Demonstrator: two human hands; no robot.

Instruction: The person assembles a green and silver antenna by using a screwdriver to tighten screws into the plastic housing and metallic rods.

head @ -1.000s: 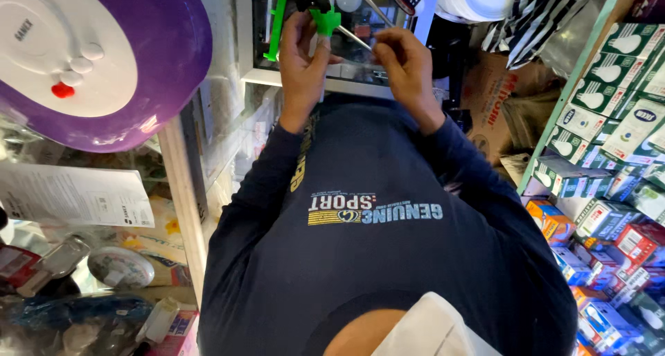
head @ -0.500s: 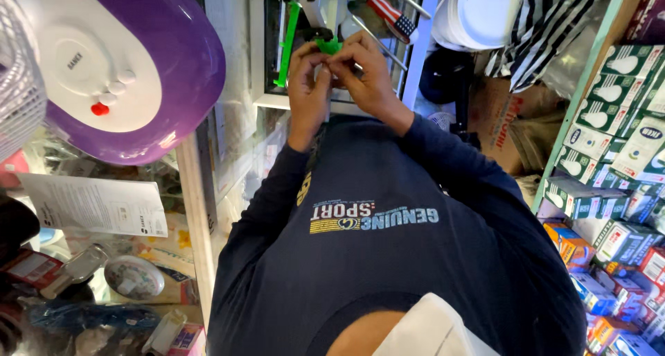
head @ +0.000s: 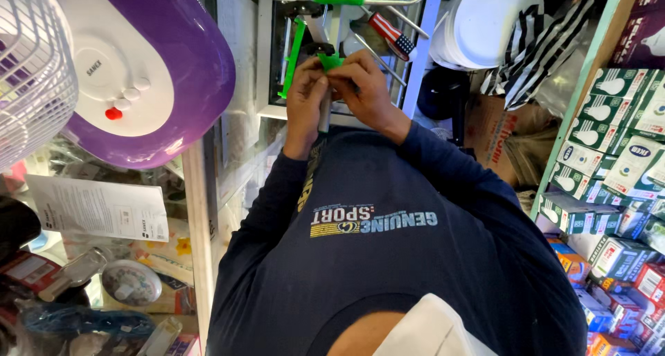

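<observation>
A small bright green plastic piece (head: 330,61) is pinched between the fingertips of both hands, held up in front of the chest against a white-framed display rack (head: 415,58). The left hand (head: 307,96) is curled on it from one side, the right hand (head: 366,86) from the other — fingers pressed close together, knuckles touching. A green-handled tool (head: 294,58) hangs just beside them. Further out are seen a purple and white rounded appliance (head: 149,65) and stacked bulb boxes (head: 609,148).
</observation>
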